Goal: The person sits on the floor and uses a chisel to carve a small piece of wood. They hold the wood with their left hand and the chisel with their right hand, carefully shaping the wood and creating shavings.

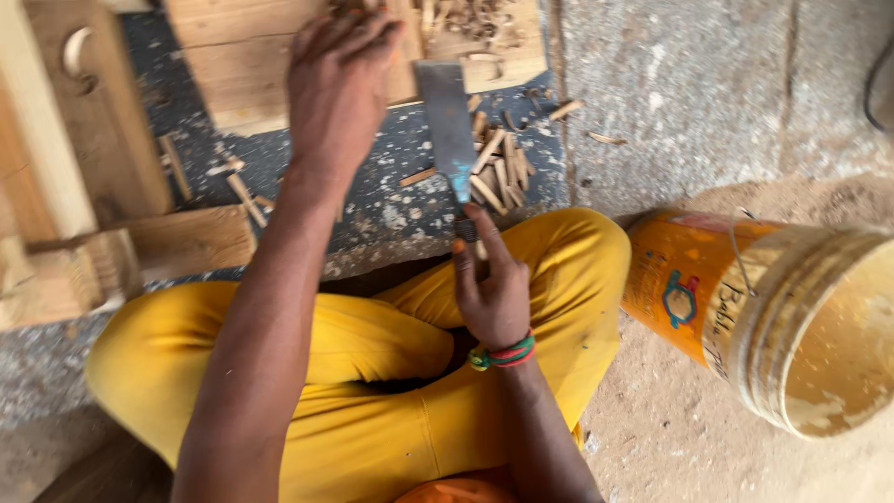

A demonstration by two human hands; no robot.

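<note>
Rough concrete flooring [708,84] formed the work area, with a dark speckled mat [391,177] laid over part of it and sandy ground at the lower right. Yellow trousers [372,373] were worn by the seated person, whose legs were crossed at the mat's near edge.

A wide flat chisel [447,121] was held at its handle end by the right hand [492,284], the fingers closed around the handle near the knee. Its steel blade was laid on the mat and pointed away toward a wooden plank [242,56]. A red and green beaded band [505,355] was worn on the right wrist.

The left hand [337,79] was pressed on the plank, fingers together and extended; whether anything was gripped beneath it cannot be told.

Wood chips [494,168] were scattered just beside the blade. Further timber pieces [84,233] were stacked at the left. An orange plastic bucket [745,307] was lying on its side at the right, well apart from both hands.
</note>
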